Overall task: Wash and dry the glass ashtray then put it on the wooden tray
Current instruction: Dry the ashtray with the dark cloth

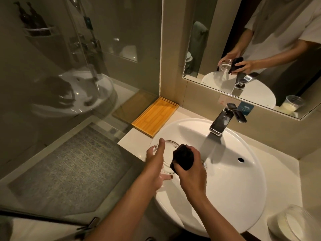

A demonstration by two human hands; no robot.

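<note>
The glass ashtray is held tilted over the left part of the white basin, gripped at its rim by the left hand, thumb stretched over the upper edge and fingers spread beneath. A bunched black cloth is clenched in the right hand and pressed against the ashtray's right side; whether it reaches into the bowl cannot be told. No water is seen running from the faucet, so the step in hand is judged to be wiping or drying, with the washing probably done.

For this to be done well, the ashtray should be kept over the basin, so that a slip from wet glass ends in the sink and not on the surface. The cloth is best worked round the inside first, then the rim and the underside, the glass being turned in the left hand rather than let go. The wooden tray lies just beyond the basin at the back left, bare, and should be reached only when no drops remain on the glass.
</note>
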